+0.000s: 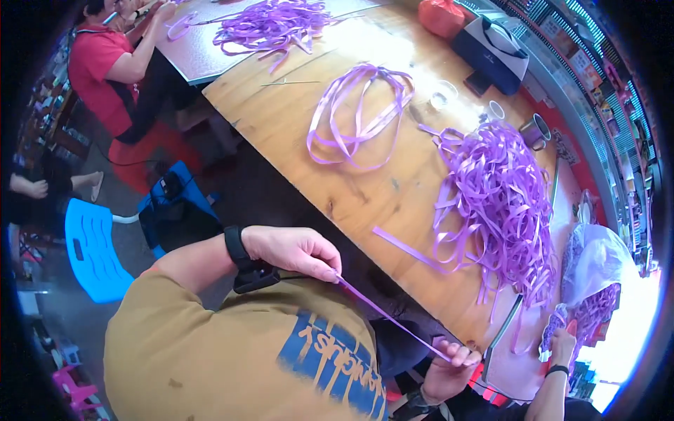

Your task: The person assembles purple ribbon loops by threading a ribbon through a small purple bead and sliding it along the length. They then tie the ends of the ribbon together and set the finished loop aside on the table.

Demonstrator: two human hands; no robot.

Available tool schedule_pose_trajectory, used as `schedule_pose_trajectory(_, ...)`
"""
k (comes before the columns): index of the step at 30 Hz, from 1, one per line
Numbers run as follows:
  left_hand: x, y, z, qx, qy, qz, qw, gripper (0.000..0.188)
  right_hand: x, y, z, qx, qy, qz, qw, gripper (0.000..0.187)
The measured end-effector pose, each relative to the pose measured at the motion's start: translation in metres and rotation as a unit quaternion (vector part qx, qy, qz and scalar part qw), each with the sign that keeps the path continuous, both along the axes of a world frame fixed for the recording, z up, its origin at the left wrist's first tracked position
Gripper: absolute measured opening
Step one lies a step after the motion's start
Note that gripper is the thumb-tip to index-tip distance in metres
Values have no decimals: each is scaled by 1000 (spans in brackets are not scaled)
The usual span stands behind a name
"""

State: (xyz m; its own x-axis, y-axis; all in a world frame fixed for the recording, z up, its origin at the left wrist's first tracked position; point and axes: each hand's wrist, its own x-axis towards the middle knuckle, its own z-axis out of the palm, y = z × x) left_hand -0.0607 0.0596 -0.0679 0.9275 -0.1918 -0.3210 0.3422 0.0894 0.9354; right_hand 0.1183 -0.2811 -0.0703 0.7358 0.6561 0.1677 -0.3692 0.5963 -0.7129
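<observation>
A thin purple ribbon point(393, 319) is stretched between my two hands, just off the table's near edge. My left hand point(298, 254) pinches its upper end between thumb and fingers. The lower end is gripped by my right hand point(453, 368), its fingers curled at the table's corner. A large tangled heap of purple ribbon point(498, 189) lies on the wooden table point(281, 133), one loose strand reaching toward the near edge. Farther back is a loosely coiled loop of ribbon point(319, 126).
Another ribbon pile point(274, 24) lies on the far table, near a person in red point(102, 56). At the right, another person's hand point(560, 345) is by a plastic bag point(597, 263). Tape rolls point(537, 132), a dark box point(491, 52) and a blue stool point(95, 249) stand around.
</observation>
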Motion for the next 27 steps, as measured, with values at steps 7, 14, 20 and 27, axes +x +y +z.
schedule_pose_trajectory(7,17,1,68,-28,-90,160,983,14,39,22,44,9,-16,-48,999,16)
schedule_pose_trajectory(14,8,-4,80,126,-196,224,946,12,50,32,49,15,-28,-44,999,15)
schedule_pose_trajectory(20,10,-5,84,185,-238,234,924,11,56,31,46,-5,-38,-23,999,16)
schedule_pose_trajectory(27,16,2,72,196,-241,219,925,8,65,29,42,-53,-6,-79,995,18)
